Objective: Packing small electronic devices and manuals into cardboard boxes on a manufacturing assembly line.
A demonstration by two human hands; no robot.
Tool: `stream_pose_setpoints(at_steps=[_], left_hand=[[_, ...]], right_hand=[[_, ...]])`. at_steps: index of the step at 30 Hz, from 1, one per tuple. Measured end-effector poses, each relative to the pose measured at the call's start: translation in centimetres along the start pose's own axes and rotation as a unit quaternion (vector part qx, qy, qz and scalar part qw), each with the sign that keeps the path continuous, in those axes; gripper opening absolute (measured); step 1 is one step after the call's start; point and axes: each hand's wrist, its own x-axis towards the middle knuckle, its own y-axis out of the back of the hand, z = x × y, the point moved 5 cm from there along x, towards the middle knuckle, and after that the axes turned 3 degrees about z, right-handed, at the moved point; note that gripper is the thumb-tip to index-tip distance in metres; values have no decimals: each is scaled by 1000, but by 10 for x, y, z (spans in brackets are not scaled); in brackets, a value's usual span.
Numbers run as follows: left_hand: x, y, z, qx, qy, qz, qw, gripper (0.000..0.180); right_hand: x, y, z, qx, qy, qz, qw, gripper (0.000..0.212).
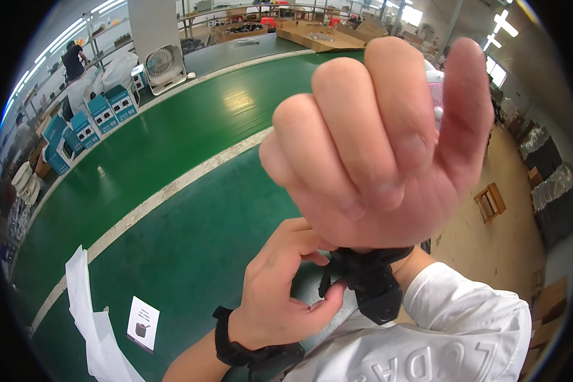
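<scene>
My right hand is raised close in front of me, the palm side toward me. Its fingers are curled into the palm and the thumb sticks up apart from them; nothing shows in it. Around the right wrist sits a black wrist strap with a dark block-shaped piece on it. Below, my left hand reaches to this strap and pinches its loose end between thumb and fingers; the fingertips are partly hidden. A second black wrist strap is wrapped around my left wrist.
A green conveyor belt runs beyond the green worktop. On the worktop lie a printed card and white sheeting. Blue-and-white boxes and a white fan stand across the belt. A wooden stool stands at right.
</scene>
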Motion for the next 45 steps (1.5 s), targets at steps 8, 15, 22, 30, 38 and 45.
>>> stream_pose_setpoints(at_steps=[8,15,22,30,38,45], left_hand=[[-7,-1,-6,-22,37,-16,999,49],[-5,-8,-3,-61,39,-37,997,46],[-11,-4,-12,-175,95,-34,979,19],[-6,1,-12,-182,82,-79,977,14],[3,-1,-4,-150,101,-99,979,39],[5,5,-16,-121,45,-95,987,44]], right_hand=[[8,-14,2,-95,-56,74,991,49],[-14,-20,-34,-120,-41,86,988,47],[-27,-31,-35,-131,-24,94,987,46],[-29,-15,-20,-158,-2,116,981,45],[-28,-16,-32,-201,21,115,972,44],[-22,-3,-26,-210,34,123,969,43]])
